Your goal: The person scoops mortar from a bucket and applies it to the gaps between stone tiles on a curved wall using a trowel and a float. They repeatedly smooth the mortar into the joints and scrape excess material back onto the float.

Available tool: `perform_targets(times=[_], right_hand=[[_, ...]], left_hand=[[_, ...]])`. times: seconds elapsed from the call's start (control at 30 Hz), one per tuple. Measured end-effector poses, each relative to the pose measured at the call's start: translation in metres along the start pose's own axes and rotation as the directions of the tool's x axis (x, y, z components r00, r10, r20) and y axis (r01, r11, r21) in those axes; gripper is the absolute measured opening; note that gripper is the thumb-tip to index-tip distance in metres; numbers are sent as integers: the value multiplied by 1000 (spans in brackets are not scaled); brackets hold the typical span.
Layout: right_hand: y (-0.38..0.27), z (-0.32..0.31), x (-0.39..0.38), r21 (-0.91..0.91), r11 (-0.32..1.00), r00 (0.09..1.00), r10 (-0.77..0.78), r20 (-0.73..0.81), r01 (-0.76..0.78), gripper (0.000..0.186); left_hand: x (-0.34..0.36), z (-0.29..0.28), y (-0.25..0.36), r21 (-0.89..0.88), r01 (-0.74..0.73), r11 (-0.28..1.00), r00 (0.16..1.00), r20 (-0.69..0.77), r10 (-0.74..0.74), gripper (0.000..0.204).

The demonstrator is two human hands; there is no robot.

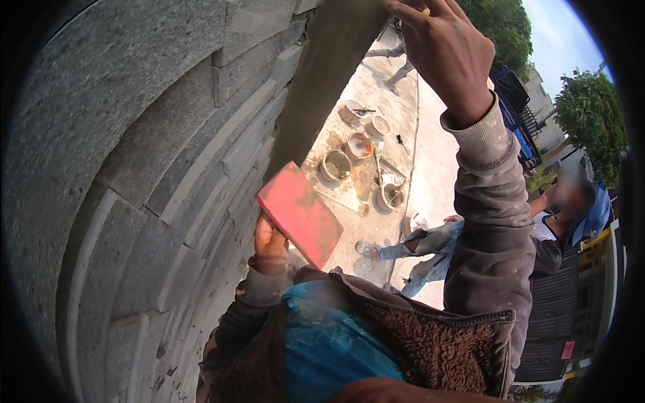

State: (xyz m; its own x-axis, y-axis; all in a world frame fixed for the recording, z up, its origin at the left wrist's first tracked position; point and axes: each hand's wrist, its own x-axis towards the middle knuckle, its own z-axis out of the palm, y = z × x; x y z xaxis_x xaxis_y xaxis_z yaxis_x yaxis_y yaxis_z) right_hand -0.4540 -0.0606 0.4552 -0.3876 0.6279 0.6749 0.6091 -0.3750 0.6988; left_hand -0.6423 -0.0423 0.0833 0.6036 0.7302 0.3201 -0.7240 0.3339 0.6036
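My left hand (269, 245) grips a flat red rectangular float (299, 213) by its lower edge, held just off the grey block wall (154, 168). My right hand (440, 47) is raised at the top of the view, fingers curled on a small pale object whose tip shows at the top edge; what it is cannot be told. It rests against a tall grey-brown column face (322, 80) beside the wall.
Far below on a concrete floor stand several mortar-stained buckets (336, 164) and pans. Another person (470, 242) in jeans and a blue cap is below to the right. Trees, a dark vehicle and a fence lie beyond.
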Motion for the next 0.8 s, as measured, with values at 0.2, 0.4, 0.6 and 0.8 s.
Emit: perform_targets(times=[0.2,0.4,0.6,0.8], right_hand=[[-8,1,-2,-69,997,999,19,-33,-21,26],[5,-19,-3,-4,997,991,82,-101,-83,23],[5,-11,3,59,998,998,-5,-62,8,20],[4,-12,5,-16,999,1000,-29,9,29,26]], left_hand=[[-2,-4,-1,-20,-18,1000,999,40,19,65],[-9,-3,10,20,-4,1000,1000,-4,4,64],[-11,-4,8,0,-19,1000,1000,16,19,64],[-17,-16,1,-38,51,998,999,9,-50,65]])
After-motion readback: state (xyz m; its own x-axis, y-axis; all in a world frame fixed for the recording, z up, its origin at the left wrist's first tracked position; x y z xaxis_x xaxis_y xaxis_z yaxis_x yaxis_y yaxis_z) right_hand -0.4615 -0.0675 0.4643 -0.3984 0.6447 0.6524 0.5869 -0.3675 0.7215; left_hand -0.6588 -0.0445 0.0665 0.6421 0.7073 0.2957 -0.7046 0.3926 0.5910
